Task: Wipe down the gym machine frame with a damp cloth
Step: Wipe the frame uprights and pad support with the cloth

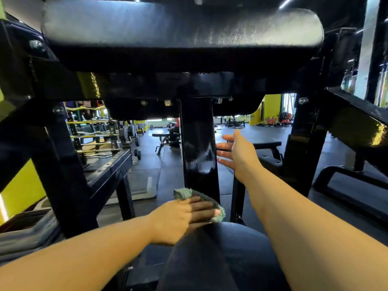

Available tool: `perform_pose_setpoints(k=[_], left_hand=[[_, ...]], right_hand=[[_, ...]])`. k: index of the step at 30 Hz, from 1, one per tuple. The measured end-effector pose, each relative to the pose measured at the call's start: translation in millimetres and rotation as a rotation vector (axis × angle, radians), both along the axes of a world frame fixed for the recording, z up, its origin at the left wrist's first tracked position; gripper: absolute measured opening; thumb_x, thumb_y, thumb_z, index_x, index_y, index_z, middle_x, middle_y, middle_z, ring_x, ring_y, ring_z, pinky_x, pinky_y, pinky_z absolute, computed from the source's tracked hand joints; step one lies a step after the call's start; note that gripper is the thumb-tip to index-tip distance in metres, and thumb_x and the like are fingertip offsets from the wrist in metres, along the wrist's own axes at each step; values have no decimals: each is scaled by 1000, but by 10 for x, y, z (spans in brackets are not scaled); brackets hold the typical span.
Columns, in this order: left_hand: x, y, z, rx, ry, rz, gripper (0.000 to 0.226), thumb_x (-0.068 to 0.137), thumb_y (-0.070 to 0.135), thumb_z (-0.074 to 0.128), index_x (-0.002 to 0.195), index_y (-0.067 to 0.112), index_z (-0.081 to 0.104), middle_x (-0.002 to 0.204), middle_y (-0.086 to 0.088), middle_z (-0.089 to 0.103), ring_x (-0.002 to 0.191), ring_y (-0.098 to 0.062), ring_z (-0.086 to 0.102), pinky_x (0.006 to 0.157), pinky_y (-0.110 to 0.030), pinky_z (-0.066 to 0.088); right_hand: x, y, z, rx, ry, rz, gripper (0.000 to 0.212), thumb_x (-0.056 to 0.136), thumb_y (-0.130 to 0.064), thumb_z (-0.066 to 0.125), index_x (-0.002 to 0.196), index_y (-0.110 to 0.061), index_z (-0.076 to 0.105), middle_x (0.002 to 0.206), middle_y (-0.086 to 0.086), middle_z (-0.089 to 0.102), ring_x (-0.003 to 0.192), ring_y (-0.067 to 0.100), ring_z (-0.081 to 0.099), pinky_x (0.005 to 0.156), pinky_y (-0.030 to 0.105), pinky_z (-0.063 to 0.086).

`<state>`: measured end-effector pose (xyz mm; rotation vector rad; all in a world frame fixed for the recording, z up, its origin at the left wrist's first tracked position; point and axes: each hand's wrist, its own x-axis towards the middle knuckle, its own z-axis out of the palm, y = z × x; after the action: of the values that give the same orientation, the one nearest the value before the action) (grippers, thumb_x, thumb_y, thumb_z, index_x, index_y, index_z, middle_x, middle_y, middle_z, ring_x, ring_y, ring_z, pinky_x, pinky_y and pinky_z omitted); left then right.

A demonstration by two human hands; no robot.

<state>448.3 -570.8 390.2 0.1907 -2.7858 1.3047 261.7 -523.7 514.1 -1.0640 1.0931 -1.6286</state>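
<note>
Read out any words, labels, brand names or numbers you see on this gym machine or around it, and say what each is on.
No text can be read.
On the black pad, centre post and green cloth: no print or label shows.
On the far yellow wall: any sign is too small and blurred to read.

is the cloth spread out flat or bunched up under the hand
Bunched up, not spread: the green cloth shows as a crumpled wad poking out past the left hand, which presses it low on the post.
</note>
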Motion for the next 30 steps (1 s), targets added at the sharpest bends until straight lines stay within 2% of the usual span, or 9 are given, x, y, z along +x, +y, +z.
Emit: perform_pose_setpoints(k=[2,4,8,10,12,14,19,25,30], left_hand=[[-5,-43,325,-48,-47,-25,45,86,26,44,130,24,55,142,-1,47,135,-20,36,108,-43,32],[-117,-111,876,-147,160,54,48,85,28,39,129,23,57,139,-4,50,130,-23,44,107,-45,36],[-369,-266,1636,-193,598,309,49,98,34,30,147,26,28,155,-5,21,143,-26,21,114,-37,6],[-490,-241,1520,-152,699,333,50,96,29,36,145,21,34,153,-9,28,140,-31,27,113,-40,11],[-530,-197,1164,-177,622,183,50,84,24,41,132,13,54,140,-13,48,128,-36,45,107,-44,20],[-420,-152,631,-158,438,60,49,79,22,47,125,14,60,136,-14,52,128,-33,41,106,-45,22],[-39,39,162,5,60,-33,46,91,26,41,137,25,42,147,0,41,138,-20,29,108,-42,29],[-226,-260,1452,-128,686,229,47,85,22,37,124,11,61,131,-15,57,116,-38,56,89,-53,47],[-286,137,903,186,505,-12,49,73,7,36,104,19,72,119,-3,66,112,-19,51,84,-24,48]], right_hand=[[44,24,9,-5,21,-8,38,106,-35,24,118,-11,50,77,4,60,67,15,57,63,28,50],[30,0,26,-17,36,-11,41,106,-35,24,121,-7,51,77,5,59,68,17,57,64,29,50],[10,-14,39,-6,-10,16,41,106,-37,23,125,-9,47,75,6,54,71,22,53,69,36,53],[-19,-46,26,-18,-22,-10,43,106,-38,24,127,-10,48,77,5,55,78,24,53,83,43,53],[-47,-87,-3,-28,-17,-56,41,105,-38,24,122,-11,49,73,2,58,73,22,56,76,40,51],[-75,-125,-37,-13,-3,-92,40,105,-39,24,121,-13,49,77,2,59,75,21,57,73,37,48],[-21,-78,-52,28,35,-23,37,106,-36,25,121,-12,50,84,4,59,82,23,61,67,31,48],[34,-100,10,-33,98,-56,30,106,-31,28,118,-13,48,89,1,56,81,27,59,77,40,51],[118,-147,88,-214,47,-233,19,101,-30,38,101,-20,54,99,1,59,87,24,56,83,42,50]])
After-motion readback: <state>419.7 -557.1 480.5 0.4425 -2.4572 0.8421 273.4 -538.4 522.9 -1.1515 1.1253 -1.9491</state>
